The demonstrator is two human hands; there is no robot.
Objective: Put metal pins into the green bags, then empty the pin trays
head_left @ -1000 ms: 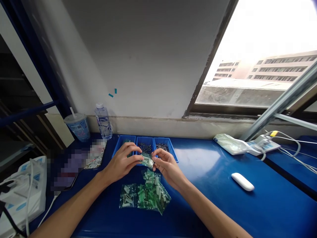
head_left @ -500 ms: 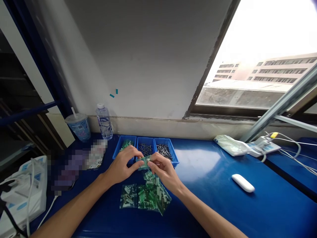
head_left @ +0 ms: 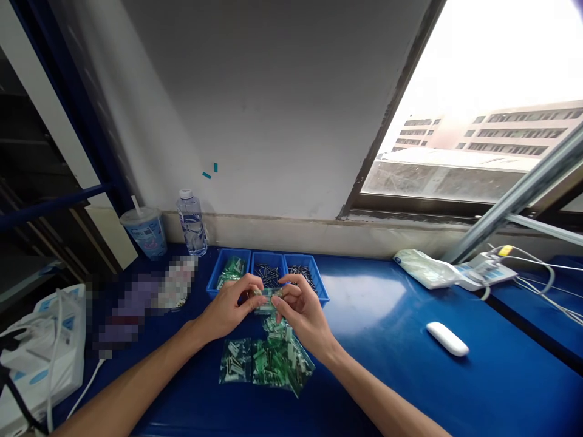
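Between my two hands is a small clear plastic bag (head_left: pixel 266 301) with a greenish tint. My left hand (head_left: pixel 232 304) pinches its left end with thumb and forefinger, and my right hand (head_left: pixel 300 309) pinches the right end. Just below lie several filled clear bags (head_left: pixel 277 358) in a heap, with green and metal pieces inside. Another bag (head_left: pixel 235 361) with pale plugs and screws lies to their left. Behind my hands stand three joined blue bins: the left one (head_left: pixel 212 276) holds green bags, the middle one dark screws (head_left: pixel 268 274), the right one screws (head_left: pixel 300 274), partly covered by my fingers.
A water bottle (head_left: pixel 192 224) and a lidded cup (head_left: pixel 146 233) stand by the wall. White power strips (head_left: pixel 50 358) with cables lie at far left. On the right are a white rounded case (head_left: pixel 447 338), a plastic packet (head_left: pixel 423 268) and a power strip (head_left: pixel 487 270).
Both hands stay at nearly the same spot with the bag. The fingers of my right hand have lifted and curled, and my left hand has shifted slightly, showing more of the left bin.
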